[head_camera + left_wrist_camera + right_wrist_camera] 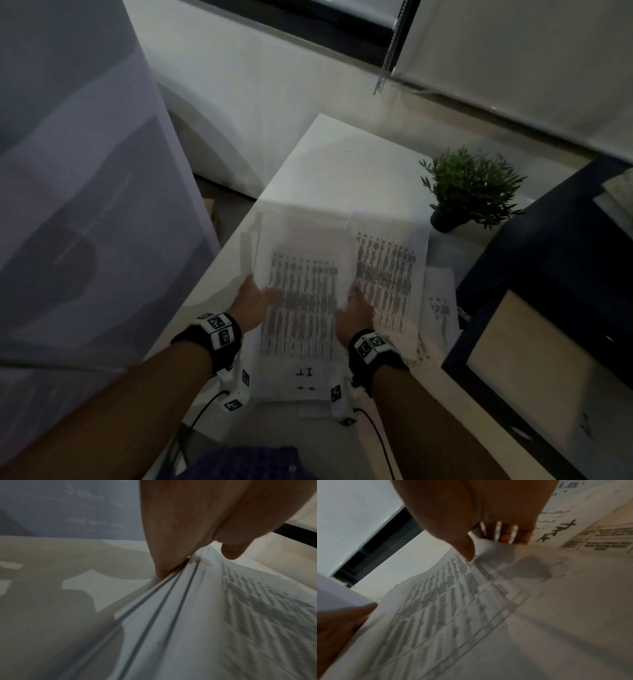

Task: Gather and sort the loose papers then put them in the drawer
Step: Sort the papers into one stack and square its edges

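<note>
A stack of printed papers (301, 308) covered in rows of text is held over the white table (329, 154). My left hand (255, 301) grips the stack's left edge, thumb on top and fingers under; the left wrist view shows the layered sheet edges of that stack (171, 601) under the thumb. My right hand (356, 308) pinches the stack's right edge, its thumb on the top sheet (453, 601). More printed sheets (390, 270) lie fanned out beneath on the right, and further loose papers (442, 308) rest on the table at the right. No drawer shows.
A small potted plant (469, 188) stands on the table's far right. A dark-framed piece of furniture (548, 291) borders the table at the right. A large grey board (85, 205) leans at the left, with a wall and window blind behind.
</note>
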